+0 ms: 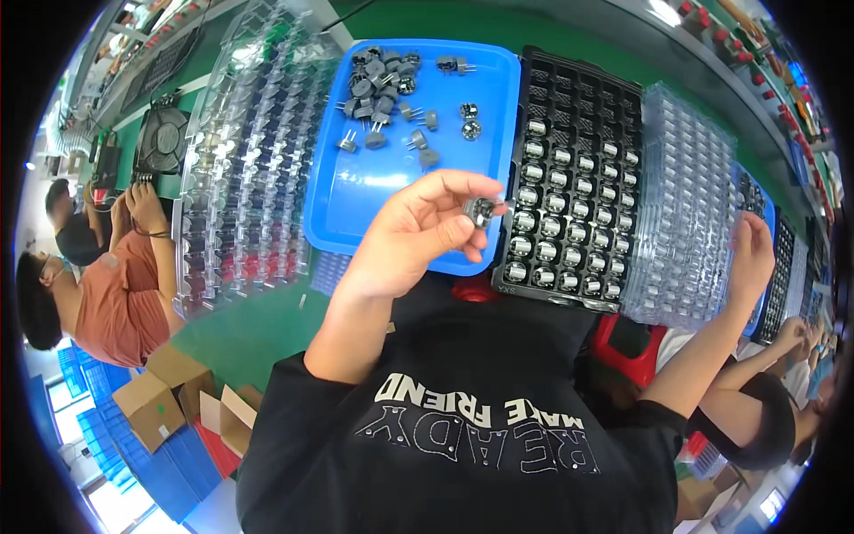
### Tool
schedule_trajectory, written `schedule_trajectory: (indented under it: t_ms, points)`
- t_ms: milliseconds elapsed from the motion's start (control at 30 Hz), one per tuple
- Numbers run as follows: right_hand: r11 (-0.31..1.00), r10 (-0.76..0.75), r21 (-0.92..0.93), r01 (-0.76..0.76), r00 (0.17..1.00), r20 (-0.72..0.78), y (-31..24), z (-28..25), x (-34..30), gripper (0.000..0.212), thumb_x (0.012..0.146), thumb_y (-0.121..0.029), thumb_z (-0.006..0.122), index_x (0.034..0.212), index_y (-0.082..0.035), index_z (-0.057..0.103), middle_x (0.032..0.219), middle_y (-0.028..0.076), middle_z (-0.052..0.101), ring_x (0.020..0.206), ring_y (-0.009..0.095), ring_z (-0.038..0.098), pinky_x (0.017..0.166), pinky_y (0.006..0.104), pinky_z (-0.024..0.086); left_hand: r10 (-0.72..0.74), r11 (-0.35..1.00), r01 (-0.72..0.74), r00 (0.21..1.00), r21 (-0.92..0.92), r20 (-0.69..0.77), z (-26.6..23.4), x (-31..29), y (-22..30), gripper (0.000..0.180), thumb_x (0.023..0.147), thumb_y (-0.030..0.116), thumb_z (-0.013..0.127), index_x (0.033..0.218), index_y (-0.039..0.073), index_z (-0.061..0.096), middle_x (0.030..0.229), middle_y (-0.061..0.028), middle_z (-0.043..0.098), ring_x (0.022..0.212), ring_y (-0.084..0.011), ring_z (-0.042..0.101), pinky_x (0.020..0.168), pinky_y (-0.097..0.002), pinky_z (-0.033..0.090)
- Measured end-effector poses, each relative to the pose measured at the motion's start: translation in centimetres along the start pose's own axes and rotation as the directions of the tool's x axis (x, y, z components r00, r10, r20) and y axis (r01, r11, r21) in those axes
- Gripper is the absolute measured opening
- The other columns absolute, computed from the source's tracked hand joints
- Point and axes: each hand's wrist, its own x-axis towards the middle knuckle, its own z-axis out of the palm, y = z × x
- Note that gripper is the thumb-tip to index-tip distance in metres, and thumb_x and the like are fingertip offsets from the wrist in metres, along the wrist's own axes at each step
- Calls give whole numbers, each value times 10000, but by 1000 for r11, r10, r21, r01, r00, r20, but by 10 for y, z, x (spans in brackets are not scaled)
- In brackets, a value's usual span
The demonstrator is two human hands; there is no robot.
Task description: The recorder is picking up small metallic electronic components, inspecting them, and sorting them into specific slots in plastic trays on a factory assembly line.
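My left hand [418,222] is over the right front corner of a blue plastic tray [365,200]. Its thumb and fingers pinch a small round electronic part [481,211] with a dark circuit face. Loose grey round parts [374,84] with metal pins lie heaped toward the back of that tray, and several more are scattered nearer. Just right of it stands a black compartment tray [556,298], its nearer rows filled with shiny silver-topped parts. At the right edge of a stack of clear blister trays [680,205], my right hand [753,258] has bent fingers; what they hold is unclear.
More clear blister trays [253,160] are stacked on the left, beside a black fan [163,141]. A co-worker in an orange shirt [124,307] sits on the left, and other people work at the right. Open cardboard boxes [147,400] stand at lower left.
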Motion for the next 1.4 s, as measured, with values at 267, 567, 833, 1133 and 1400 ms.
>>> schedule_trajectory:
  t_ms: [267, 567, 833, 1133, 1400]
  points:
    - [609, -151, 773, -179, 930, 335, -195, 99, -131, 223, 893, 93, 666, 1115, 76, 659, 1086, 168, 714, 893, 187, 720, 816, 293, 595, 141, 931, -156, 988, -329, -68, 37, 11, -21, 299, 969, 118, 688, 1234, 31, 580, 1335, -207, 596, 1079, -272, 678, 888, -389, 593]
    - [740, -481, 555, 381, 876, 41, -237, 128, -142, 308, 754, -62, 866, 1031, 4, 749, 958, 106, 701, 843, 200, 654, 747, 294, 519, 318, 921, -332, 943, -203, -99, 46, 3, -14, 425, 907, 48, 753, 1276, -9, 549, 1262, -163, 644, 1160, -194, 616, 1002, -328, 503]
    - [722, -520, 551, 419, 853, 33, -236, 134, -139, 318, 746, -79, 873, 1038, -26, 758, 943, 102, 699, 814, 200, 682, 682, 289, 553, 322, 930, -331, 943, -161, -83, 40, 2, -15, 421, 895, 19, 756, 1269, -19, 565, 1246, -152, 648, 1163, -196, 613, 987, -334, 509]
    - [714, -368, 693, 99, 896, 251, -213, 145, -146, 114, 848, 58, 730, 909, 31, 638, 997, 97, 651, 891, 147, 642, 808, 283, 543, 366, 930, -359, 919, 71, -149, 44, 4, -26, 421, 888, -63, 717, 1277, -34, 560, 1234, -134, 642, 1147, -200, 631, 959, -350, 544]
    - [945, -306, 246, 215, 844, 440, -193, 139, -110, 62, 861, -21, 709, 894, -2, 660, 839, 116, 656, 704, 216, 670, 661, 309, 543, 520, 84, -28, 854, 996, -20, 0, 35, -12, 631, 690, 78, 866, 1276, 80, 635, 1250, -124, 615, 964, -290, 651, 861, -399, 538]
